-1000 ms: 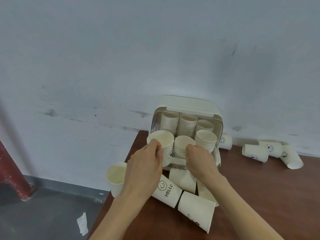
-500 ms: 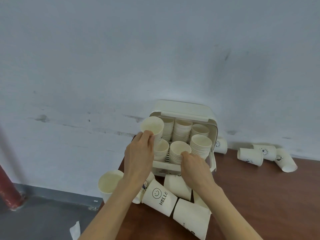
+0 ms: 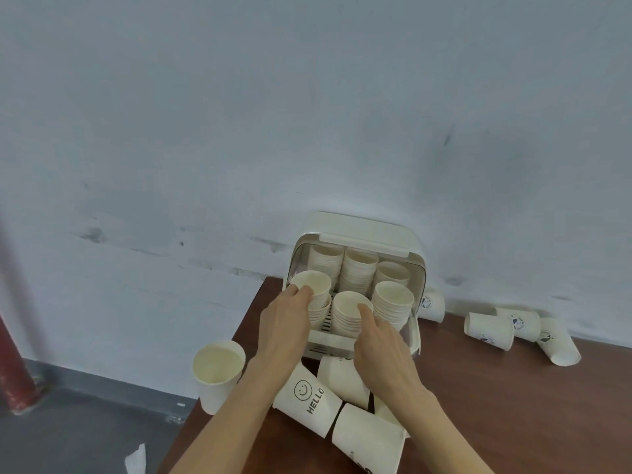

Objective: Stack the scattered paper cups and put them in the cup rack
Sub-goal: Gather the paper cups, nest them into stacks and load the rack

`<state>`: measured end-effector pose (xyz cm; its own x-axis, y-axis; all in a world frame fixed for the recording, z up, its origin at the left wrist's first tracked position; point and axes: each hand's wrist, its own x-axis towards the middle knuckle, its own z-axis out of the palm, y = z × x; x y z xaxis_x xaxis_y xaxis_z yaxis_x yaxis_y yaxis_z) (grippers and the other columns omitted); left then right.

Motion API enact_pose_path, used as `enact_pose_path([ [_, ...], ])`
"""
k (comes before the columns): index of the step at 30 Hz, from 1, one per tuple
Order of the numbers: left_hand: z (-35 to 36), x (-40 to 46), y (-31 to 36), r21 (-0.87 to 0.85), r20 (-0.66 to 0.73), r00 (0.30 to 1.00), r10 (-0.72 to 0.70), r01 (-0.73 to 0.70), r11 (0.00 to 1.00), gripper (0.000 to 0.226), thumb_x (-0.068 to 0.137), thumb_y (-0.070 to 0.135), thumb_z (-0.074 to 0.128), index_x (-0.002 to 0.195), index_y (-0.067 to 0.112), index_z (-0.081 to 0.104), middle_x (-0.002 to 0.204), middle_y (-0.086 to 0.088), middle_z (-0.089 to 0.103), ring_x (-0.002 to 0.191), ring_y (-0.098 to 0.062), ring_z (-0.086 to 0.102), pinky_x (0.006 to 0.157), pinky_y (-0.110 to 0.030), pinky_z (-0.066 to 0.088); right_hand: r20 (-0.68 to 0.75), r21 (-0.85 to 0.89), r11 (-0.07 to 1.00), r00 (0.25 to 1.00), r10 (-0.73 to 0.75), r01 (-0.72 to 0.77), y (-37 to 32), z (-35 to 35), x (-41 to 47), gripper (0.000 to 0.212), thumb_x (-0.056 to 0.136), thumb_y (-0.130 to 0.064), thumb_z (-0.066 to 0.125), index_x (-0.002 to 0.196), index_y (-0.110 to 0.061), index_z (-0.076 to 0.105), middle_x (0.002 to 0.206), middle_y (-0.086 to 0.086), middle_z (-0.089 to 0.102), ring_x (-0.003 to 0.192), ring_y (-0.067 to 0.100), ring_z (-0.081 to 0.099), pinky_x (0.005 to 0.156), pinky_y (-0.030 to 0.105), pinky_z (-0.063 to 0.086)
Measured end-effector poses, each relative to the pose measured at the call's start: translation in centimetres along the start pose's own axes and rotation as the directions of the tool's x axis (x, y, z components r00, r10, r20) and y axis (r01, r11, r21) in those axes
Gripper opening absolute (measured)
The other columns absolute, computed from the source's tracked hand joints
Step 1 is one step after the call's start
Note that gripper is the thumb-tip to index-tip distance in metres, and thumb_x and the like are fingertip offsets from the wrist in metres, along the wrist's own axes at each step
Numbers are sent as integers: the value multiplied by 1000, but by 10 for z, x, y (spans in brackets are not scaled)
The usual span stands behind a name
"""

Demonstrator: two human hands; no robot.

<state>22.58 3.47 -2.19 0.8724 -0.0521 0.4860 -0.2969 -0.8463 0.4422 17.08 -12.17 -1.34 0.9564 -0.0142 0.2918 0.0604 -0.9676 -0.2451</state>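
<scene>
At the far left edge of the frame a red pipe (image 3: 12,364) rises from the grey floor, and a scrap of white paper (image 3: 136,460) lies at the bottom. Left of centre, an upright paper cup (image 3: 219,374) stands at the corner of the brown table (image 3: 513,405). The left hand (image 3: 284,323) grips a single cup (image 3: 313,285) by its rim, fingers curled round it, holding it tilted over the front-left stack (image 3: 319,313) in the cup rack (image 3: 359,230), which sits against the wall in the middle of the frame and holds several stacks. Below, a cup lying on its side (image 3: 307,398) shows a smiley face and the word "HELLO", among other fallen cups (image 3: 369,439). The right hand (image 3: 379,347) rests with relaxed fingers touching the rim of the front-middle stack (image 3: 349,309), holding nothing. Toward the right edge, three more cups (image 3: 519,326) lie on their sides by the wall, their small printed marks too small to read.
</scene>
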Motion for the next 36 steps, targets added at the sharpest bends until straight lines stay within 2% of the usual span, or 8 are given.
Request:
enact_pose_path([
  [3,3,-3,3,75,57,998,-23,19,997,15,94,11,47,102,19,57,94,2,49,80,-18,46,56,-30,33,-16,8,1000,1000,-9,10,1,2,-2,63,87,-6,41,147,-16,22,111,3,55,96,23,50,69,29,34],
  [8,6,-7,9,112,96,994,-49,38,993,23,96,13,44,110,20,61,101,-1,52,90,-21,54,60,-30,33,-37,40,999,999,18,-16,0,1,-5,65,88,-6,41,149,-15,20,122,3,54,110,22,48,83,30,42],
  [13,3,-12,16,120,125,990,-63,47,992,28,100,19,43,122,23,59,107,-2,53,98,-21,56,64,-29,37,-59,82,997,998,15,-11,-3,-8,-16,64,89,-7,43,148,-16,21,117,1,53,106,18,46,85,28,42],
  [17,-8,-26,24,61,104,993,-62,56,997,34,102,29,34,135,26,44,107,-1,53,95,-21,57,68,-31,43,-62,113,993,998,24,-17,-8,-17,-29,64,90,-7,43,149,-18,20,120,0,52,107,18,47,83,25,41],
  [21,-27,-52,34,-47,81,994,-74,78,996,39,103,31,33,141,33,39,110,3,54,97,-18,58,71,-27,40,-68,156,987,997,43,-32,-12,-25,-49,62,93,-8,41,150,-21,21,130,0,48,115,16,48,87,26,43],
  [28,-58,-107,40,-264,44,996,-76,85,961,37,101,27,40,135,35,50,102,11,54,87,-9,56,73,-25,45,-106,199,980,993,44,-22,-18,-37,-95,56,94,-10,39,148,-22,27,119,-4,52,109,15,47,86,24,40],
  [32,-72,-133,43,-327,37,996,-81,88,941,36,99,26,42,132,37,52,97,15,53,81,-6,55,71,-24,45,-129,247,969,990,64,-31,-23,-43,-118,52,96,-13,41,146,-21,33,120,-6,54,113,13,47,91,25,39],
  [36,-82,-154,47,-352,68,993,-100,118,928,37,99,27,42,132,42,49,99,17,54,86,-3,52,79,-27,47,-130,291,956,989,70,-29,-24,-46,-141,48,94,-14,45,141,-26,40,108,-11,54,104,11,49,86,23,38],
])
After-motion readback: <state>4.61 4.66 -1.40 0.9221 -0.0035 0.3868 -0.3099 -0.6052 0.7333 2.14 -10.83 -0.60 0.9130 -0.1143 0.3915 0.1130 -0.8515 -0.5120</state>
